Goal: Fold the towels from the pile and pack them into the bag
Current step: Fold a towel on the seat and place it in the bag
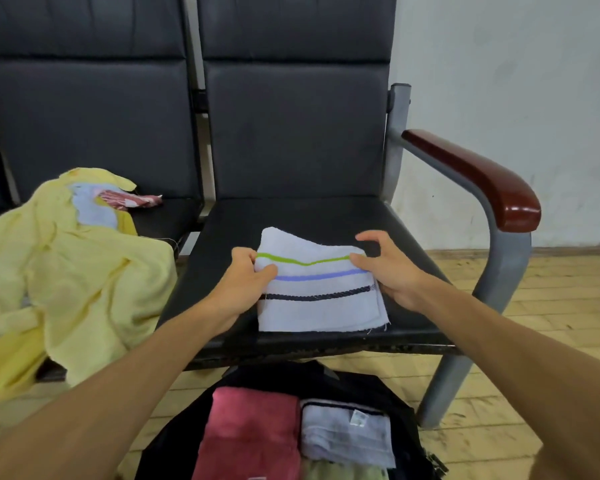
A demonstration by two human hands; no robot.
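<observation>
The left hand (248, 275) and right hand (387, 268) each pinch a side edge of the part-folded striped towel (319, 299) on the seat (291, 216), while the bag (361, 379) just below the grip already holds two folded towels and the yellow pile (66, 271) to its left awaits folding

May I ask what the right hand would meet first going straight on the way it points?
The right hand holds the white folded striped towel; beyond it, probably the left hand.

No legible text, small cloth tag (358, 418) unreadable
</observation>
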